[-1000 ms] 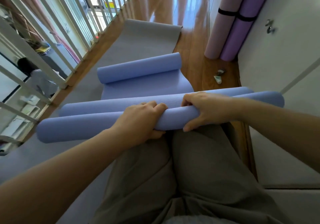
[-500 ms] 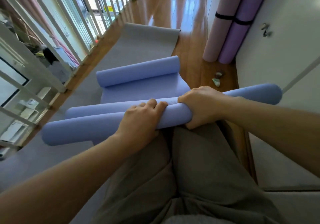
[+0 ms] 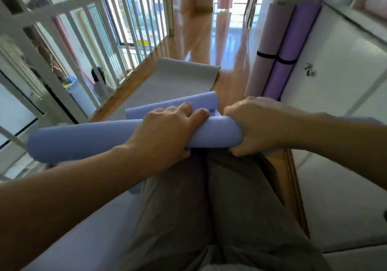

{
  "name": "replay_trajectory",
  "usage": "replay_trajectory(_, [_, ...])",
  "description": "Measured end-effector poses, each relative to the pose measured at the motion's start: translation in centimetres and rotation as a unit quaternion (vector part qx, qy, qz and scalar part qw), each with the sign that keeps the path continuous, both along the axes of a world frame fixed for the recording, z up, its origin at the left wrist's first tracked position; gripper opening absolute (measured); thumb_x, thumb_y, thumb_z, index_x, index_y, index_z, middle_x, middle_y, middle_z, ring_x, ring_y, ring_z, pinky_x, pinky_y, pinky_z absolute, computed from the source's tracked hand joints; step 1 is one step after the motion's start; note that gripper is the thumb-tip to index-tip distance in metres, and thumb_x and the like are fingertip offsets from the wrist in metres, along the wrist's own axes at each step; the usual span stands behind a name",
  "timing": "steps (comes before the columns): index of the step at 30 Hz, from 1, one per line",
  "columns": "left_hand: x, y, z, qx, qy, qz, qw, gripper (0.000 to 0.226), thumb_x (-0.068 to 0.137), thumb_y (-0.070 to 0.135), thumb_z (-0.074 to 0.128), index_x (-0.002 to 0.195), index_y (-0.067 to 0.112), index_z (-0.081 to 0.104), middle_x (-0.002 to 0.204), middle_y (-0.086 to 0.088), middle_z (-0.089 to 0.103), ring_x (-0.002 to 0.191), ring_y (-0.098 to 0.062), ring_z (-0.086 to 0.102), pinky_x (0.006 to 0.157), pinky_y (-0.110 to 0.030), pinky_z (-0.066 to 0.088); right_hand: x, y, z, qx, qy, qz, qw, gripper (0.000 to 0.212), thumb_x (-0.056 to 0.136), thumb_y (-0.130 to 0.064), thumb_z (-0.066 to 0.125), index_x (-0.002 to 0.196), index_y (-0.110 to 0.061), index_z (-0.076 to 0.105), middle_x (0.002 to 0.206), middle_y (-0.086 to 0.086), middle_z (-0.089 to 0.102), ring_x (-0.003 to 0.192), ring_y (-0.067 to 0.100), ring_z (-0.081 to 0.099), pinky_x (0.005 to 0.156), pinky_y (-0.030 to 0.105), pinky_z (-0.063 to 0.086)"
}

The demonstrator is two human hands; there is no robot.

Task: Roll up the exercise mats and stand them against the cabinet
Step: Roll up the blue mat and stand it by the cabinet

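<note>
A rolled blue exercise mat (image 3: 83, 140) lies crosswise above my knees. My left hand (image 3: 167, 130) grips its middle from above, fingers curled over the top. My right hand (image 3: 255, 124) grips it just to the right, thumb underneath; the roll's right end is hidden behind my forearm. The mat's other curled end (image 3: 188, 103) shows just beyond my hands. A grey mat (image 3: 167, 82) lies flat on the floor underneath. Against the white cabinet (image 3: 335, 71) stand a pink rolled mat (image 3: 266, 46) and a purple rolled mat (image 3: 293, 46), each with a black strap.
A white railing (image 3: 94, 50) runs along the left. Shiny wooden floor (image 3: 209, 36) stretches ahead toward a doorway. The cabinet door has a small metal knob (image 3: 308, 71). My grey trousers (image 3: 209, 197) fill the lower middle.
The view has tilted up and forward. The rolled mat has risen with both hands and now covers the flat blue stretch, closing in on the far curled end.
</note>
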State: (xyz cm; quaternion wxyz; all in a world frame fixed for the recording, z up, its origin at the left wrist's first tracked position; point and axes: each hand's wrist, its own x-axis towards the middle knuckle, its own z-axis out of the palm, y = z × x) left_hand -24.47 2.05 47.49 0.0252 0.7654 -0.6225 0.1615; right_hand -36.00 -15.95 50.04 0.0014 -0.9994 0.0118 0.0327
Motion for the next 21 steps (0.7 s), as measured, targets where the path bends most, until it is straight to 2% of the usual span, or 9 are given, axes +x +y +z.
replay_trajectory(3, [-3.3,1.6,-3.4,0.104,0.044,0.018,0.993,0.062,0.086,0.04,0.06,0.138,0.03,0.03,0.124,-0.002,0.048,0.107,-0.023,0.054,0.087,-0.035,0.042,-3.4,2.1,-4.8,0.044,0.045,0.001,0.998,0.041,0.069,-0.058,0.067,0.095,-0.031,0.05,0.091,-0.009,0.057,0.08,0.01,0.053,0.071,0.023,0.044])
replay_trajectory(6, [-4.7,2.4,-6.7,0.159,0.106,0.022,0.981,0.057,0.085,0.041,0.059,0.133,0.033,0.031,0.119,0.001,0.048,0.107,-0.021,0.055,0.086,-0.033,0.041,-4.9,3.2,-9.0,0.069,0.067,0.002,0.995,0.047,0.072,-0.06,0.068,0.103,-0.03,0.05,0.105,-0.007,0.058,0.091,0.009,0.049,0.077,0.024,0.043])
replay_trajectory(8, [-4.1,2.2,-7.4,0.176,0.144,0.038,0.973,0.061,0.08,0.044,0.064,0.132,0.035,0.032,0.119,0.003,0.049,0.106,-0.02,0.056,0.084,-0.034,0.047,-4.8,2.8,-9.3,0.103,0.049,-0.012,0.993,0.063,0.068,-0.067,0.07,0.114,-0.029,0.051,0.111,-0.007,0.058,0.094,0.008,0.049,0.082,0.025,0.046])
replay_trajectory(9, [-3.6,2.1,-7.3,0.184,0.157,0.043,0.969,0.063,0.078,0.045,0.065,0.131,0.036,0.032,0.12,0.005,0.05,0.105,-0.019,0.056,0.082,-0.034,0.049,-4.9,2.6,-9.2,0.097,0.022,0.001,0.995,0.071,0.065,-0.07,0.07,0.117,-0.028,0.05,0.112,-0.006,0.057,0.095,0.01,0.051,0.084,0.028,0.048])
replay_trajectory(12, [-2.2,1.6,-7.1,0.212,0.206,0.051,0.954,0.067,0.072,0.046,0.069,0.129,0.038,0.035,0.122,0.008,0.051,0.106,-0.016,0.056,0.08,-0.035,0.05,-5.8,2.1,-10.2,-0.062,-0.124,0.079,0.987,0.083,0.058,-0.074,0.07,0.12,-0.022,0.049,0.106,0.002,0.062,0.088,0.02,0.059,0.075,0.037,0.052])
replay_trajectory(13, [-2.0,1.5,-7.1,0.224,0.221,0.05,0.948,0.067,0.072,0.046,0.07,0.129,0.038,0.036,0.122,0.008,0.052,0.106,-0.016,0.055,0.082,-0.036,0.051,-6.3,2.3,-11.0,-0.082,-0.145,0.076,0.983,0.084,0.057,-0.07,0.072,0.121,-0.021,0.048,0.105,0.005,0.063,0.086,0.022,0.06,0.072,0.038,0.053])
replay_trajectory(16, [-1.7,1.0,-6.8,0.259,0.247,0.046,0.933,0.064,0.074,0.044,0.071,0.128,0.036,0.038,0.122,0.008,0.052,0.106,-0.014,0.054,0.085,-0.038,0.05,-6.1,2.4,-12.7,-0.058,-0.181,0.042,0.981,0.068,0.056,-0.055,0.077,0.11,-0.02,0.054,0.094,0.006,0.064,0.079,0.025,0.061,0.063,0.037,0.053])
replay_trajectory(19, [-1.9,0.9,-6.4,0.242,0.227,0.073,0.941,0.062,0.077,0.044,0.068,0.13,0.032,0.039,0.124,0.004,0.05,0.109,-0.017,0.051,0.088,-0.036,0.047,-3.9,1.7,-11.2,-0.006,-0.095,0.014,0.995,0.05,0.063,-0.048,0.072,0.103,-0.021,0.058,0.093,0.002,0.063,0.082,0.024,0.059,0.065,0.035,0.048])
replay_trajectory(21, [-2.8,0.8,-7.1,0.171,0.108,0.076,0.976,0.066,0.08,0.043,0.063,0.137,0.026,0.035,0.127,-0.002,0.048,0.111,-0.024,0.051,0.089,-0.038,0.044,-2.5,0.9,-9.8,0.073,0.022,-0.015,0.997,0.051,0.07,-0.052,0.072,0.109,-0.026,0.054,0.105,-0.005,0.062,0.095,0.018,0.057,0.077,0.034,0.048])
